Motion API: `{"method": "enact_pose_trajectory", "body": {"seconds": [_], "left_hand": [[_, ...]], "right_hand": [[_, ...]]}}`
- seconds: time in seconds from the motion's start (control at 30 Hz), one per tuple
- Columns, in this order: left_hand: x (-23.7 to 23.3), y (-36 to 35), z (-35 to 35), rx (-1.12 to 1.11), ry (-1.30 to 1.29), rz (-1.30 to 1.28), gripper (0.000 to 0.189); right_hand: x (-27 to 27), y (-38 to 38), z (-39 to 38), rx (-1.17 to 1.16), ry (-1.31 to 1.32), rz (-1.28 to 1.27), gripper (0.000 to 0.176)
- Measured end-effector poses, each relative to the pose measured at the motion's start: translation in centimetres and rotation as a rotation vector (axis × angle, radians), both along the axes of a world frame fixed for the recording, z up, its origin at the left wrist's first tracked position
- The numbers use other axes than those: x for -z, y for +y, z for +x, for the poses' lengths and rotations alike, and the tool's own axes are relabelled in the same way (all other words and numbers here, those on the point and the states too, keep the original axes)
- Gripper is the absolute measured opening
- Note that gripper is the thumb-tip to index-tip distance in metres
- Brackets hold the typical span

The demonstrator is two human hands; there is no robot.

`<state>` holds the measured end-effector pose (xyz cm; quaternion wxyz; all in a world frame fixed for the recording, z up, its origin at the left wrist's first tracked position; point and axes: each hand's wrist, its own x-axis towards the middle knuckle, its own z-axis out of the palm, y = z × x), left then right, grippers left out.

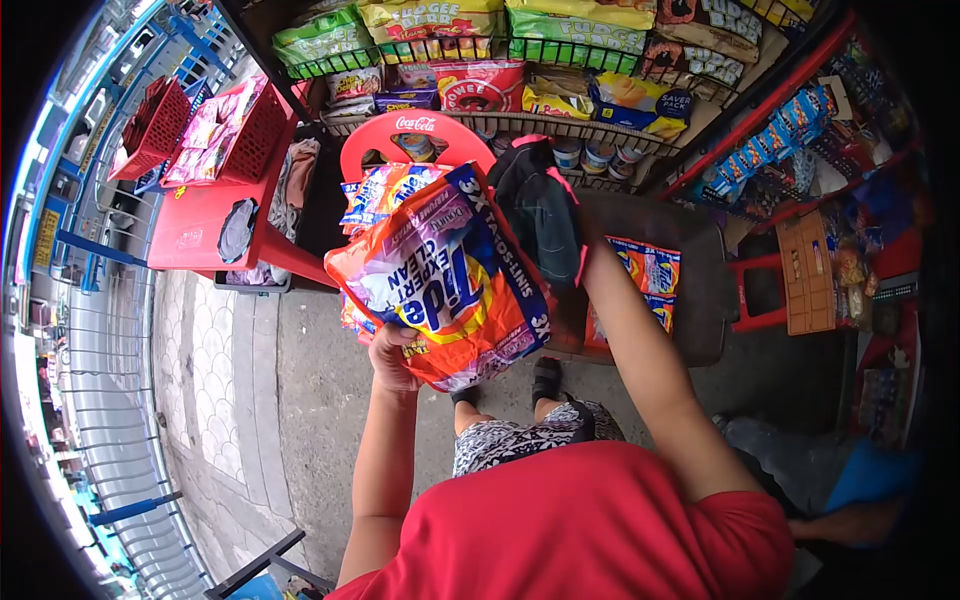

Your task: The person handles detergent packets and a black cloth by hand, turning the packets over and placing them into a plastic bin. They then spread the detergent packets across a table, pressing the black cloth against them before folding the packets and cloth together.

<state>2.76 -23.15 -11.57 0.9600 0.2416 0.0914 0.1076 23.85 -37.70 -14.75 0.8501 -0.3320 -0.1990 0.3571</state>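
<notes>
A large orange-and-purple Tide detergent pack (455, 275) is held up in front of me. My left hand (393, 357) grips its lower left edge, thumb on the front. At the pack's upper right, a dark cloth with pink trim (540, 205) covers most of my right hand (597, 255); it is closed on the cloth, fingers hidden. Behind the raised pack, more Tide packs (385, 190) rest on a red Coca-Cola chair (415, 124). Other Tide packs (655, 270) lie on a dark grey surface (700, 310) beyond my right forearm.
Wire racks ahead hold Fudgee Barr packs (580, 35) and other snacks, with small tubs (598, 157) below. To the left, a red table (195, 225) carries red baskets (255, 140). Blue-and-white wire shelving (110, 370) lines the left side. Another person's arm (850, 522) shows at lower right.
</notes>
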Motion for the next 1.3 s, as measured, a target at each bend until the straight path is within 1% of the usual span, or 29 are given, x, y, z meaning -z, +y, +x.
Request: {"method": "enact_pose_trajectory", "body": {"seconds": [0.03,0.07,0.13,0.2,0.23,0.27,0.3,0.33,0.4,0.47,0.5,0.53,0.6,0.63,0.67,0.73,0.77,0.8,0.87,0.9,0.93,1.0,1.07,1.1,1.13,1.17,1.2,1.27,1.3], "left_hand": [[-0.3,-0.1,0.1,-0.041,0.039,-0.027,0.058],[0.0,0.1,0.2,-0.025,0.006,-0.029,0.051],[-0.8,-0.1,0.7,-0.083,0.222,0.114,0.044],[-0.5,0.3,1.4,-0.035,0.319,0.216,0.043],[-0.5,0.5,1.6,-0.018,0.323,0.334,0.042],[-0.6,0.7,1.9,0.000,0.325,0.454,0.042],[-0.7,0.7,2.1,0.001,0.321,0.455,0.042],[-1.0,0.7,2.2,0.032,0.332,0.548,0.043],[-1.6,0.6,2.4,0.069,0.348,0.642,0.044],[-2.5,0.3,2.8,0.072,0.292,0.740,0.042],[-2.7,0.4,3.0,0.106,0.315,0.755,0.052],[-2.6,0.5,2.9,0.105,0.313,0.756,0.052],[-2.1,0.9,2.2,0.079,0.265,0.399,0.069],[-0.9,1.8,1.3,0.161,0.172,0.229,0.079],[0.2,2.3,0.8,0.163,0.171,0.229,0.079],[1.3,2.4,0.4,0.375,-0.103,0.472,0.076],[1.2,2.2,0.5,0.332,-0.039,0.590,0.066],[1.0,1.9,0.8,0.335,-0.039,0.591,0.066],[-0.6,0.6,1.6,0.260,0.262,0.501,0.055],[0.7,0.6,1.7,0.223,0.247,0.482,0.043],[0.6,0.3,2.0,0.226,0.246,0.482,0.043],[0.3,-0.3,2.5,0.137,0.245,0.164,0.038],[0.4,-0.5,3.0,0.128,0.179,0.032,0.042],[0.2,-0.5,3.3,0.155,0.112,-0.042,0.043],[-0.1,-0.5,3.5,0.180,0.045,-0.115,0.044],[-0.6,-1.0,3.7,0.173,0.041,-0.071,0.045],[1.1,-0.5,3.2,0.168,-0.076,-0.042,0.044],[1.1,-0.8,3.3,0.165,-0.007,-0.026,0.043],[0.9,-1.1,3.4,0.166,-0.006,-0.025,0.043]], "right_hand": [[0.1,-0.1,0.0,-0.198,0.119,0.234,0.047],[0.2,-0.2,-0.1,-0.417,0.252,0.421,0.050],[0.1,-0.8,-2.4,-0.286,0.155,0.313,0.056],[-1.3,-1.8,-5.7,-0.145,0.058,0.208,0.061],[-2.2,-2.2,-6.9,-0.071,0.008,0.156,0.064],[-3.4,-2.0,-7.5,0.021,-0.092,0.076,0.074],[-4.7,-1.8,-8.0,0.113,-0.186,-0.014,0.086],[-5.5,-1.7,-8.0,0.114,-0.188,-0.013,0.086],[-6.4,-1.5,-7.9,0.077,-0.527,-0.394,0.097],[-6.6,-0.8,-8.2,0.125,-0.454,-0.409,0.090],[-6.3,-0.6,-8.1,0.132,-0.433,-0.381,0.082],[-6.3,-0.4,-7.9,0.138,-0.413,-0.350,0.074],[-7.1,-0.6,-7.6,0.146,-0.406,-0.327,0.068],[-7.5,-0.6,-7.4,0.153,-0.401,-0.307,0.062],[-7.6,-0.6,-7.2,0.154,-0.401,-0.307,0.062],[-7.8,-0.5,-6.8,0.100,-0.208,-0.312,0.065],[-7.2,-0.2,-6.7,0.133,-0.205,-0.308,0.053],[-6.8,0.0,-6.4,0.135,-0.204,-0.307,0.053],[-6.1,0.3,-5.5,0.219,0.008,-0.382,0.038],[-5.4,0.4,-5.2,0.340,-0.036,-0.404,0.028],[-5.1,0.3,-4.8,0.344,-0.037,-0.404,0.028],[-4.8,-0.3,-4.1,0.636,-0.299,-0.348,0.027],[-6.1,-1.1,-5.8,0.557,-0.482,-0.377,0.027],[-6.4,-1.6,-6.9,0.440,-0.637,-0.479,0.045],[-6.8,-0.8,-8.3,0.593,-0.849,-0.458,0.067],[-7.9,-1.3,-9.6,0.465,-1.271,-0.779,0.076],[-7.8,-0.6,-11.1,0.406,-1.407,-0.933,0.066],[-6.4,-0.1,-11.7,0.463,-1.530,-1.032,0.054],[-5.7,0.0,-11.1,0.465,-1.528,-1.033,0.054]]}}
